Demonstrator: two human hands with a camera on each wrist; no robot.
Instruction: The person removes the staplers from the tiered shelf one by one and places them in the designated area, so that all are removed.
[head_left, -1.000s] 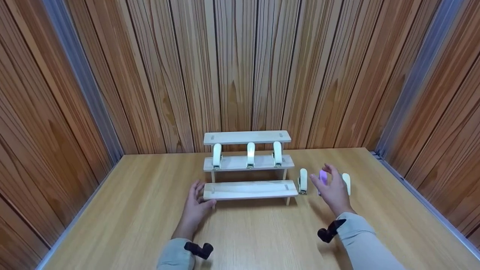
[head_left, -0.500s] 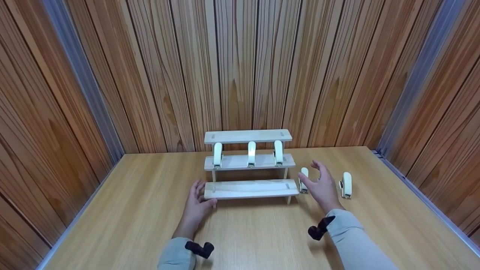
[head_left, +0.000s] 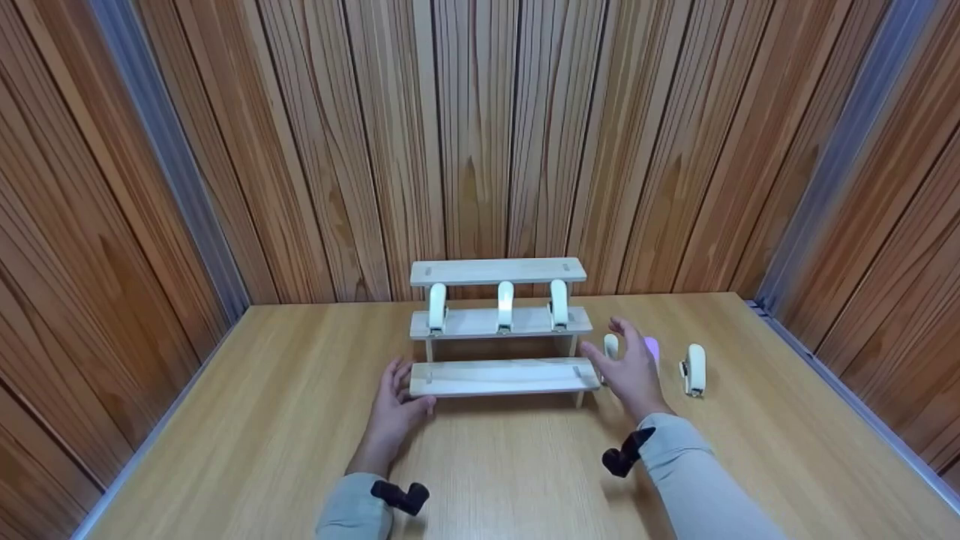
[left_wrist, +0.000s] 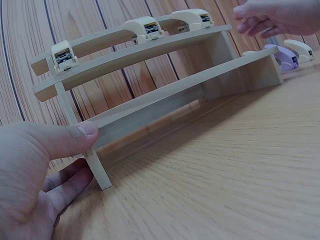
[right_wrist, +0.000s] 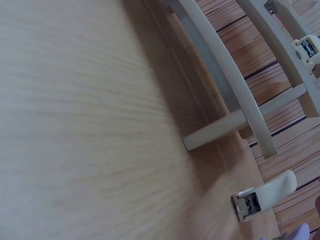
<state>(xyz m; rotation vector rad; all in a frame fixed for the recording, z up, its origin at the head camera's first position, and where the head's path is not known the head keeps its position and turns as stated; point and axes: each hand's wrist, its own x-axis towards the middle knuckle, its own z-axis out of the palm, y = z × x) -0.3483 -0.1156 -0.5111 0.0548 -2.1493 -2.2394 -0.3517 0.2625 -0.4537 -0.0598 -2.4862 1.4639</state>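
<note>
A three-tier wooden display stand (head_left: 504, 379) stands on the table. My left hand (head_left: 394, 405) grips the left end of its lowest tier; in the left wrist view the thumb (left_wrist: 70, 137) lies on the front and the fingers curl behind the leg. Three cream staplers (head_left: 505, 306) sit spaced along the middle tier. My right hand (head_left: 630, 375) hovers at the stand's right end, fingers spread, holding nothing. It partly hides a cream stapler (right_wrist: 265, 197) on the table and a purple stapler (left_wrist: 286, 57).
Another cream stapler (head_left: 695, 370) stands farther right on the table (head_left: 510, 465). The stand's top tier (head_left: 498, 271) and lowest tier carry nothing. Wood-plank walls (head_left: 480, 135) enclose the table at the back and sides.
My right hand has moved left, from by the purple stapler to beside the stand's right end. The left hand keeps its hold, and the staplers stay where they were.
</note>
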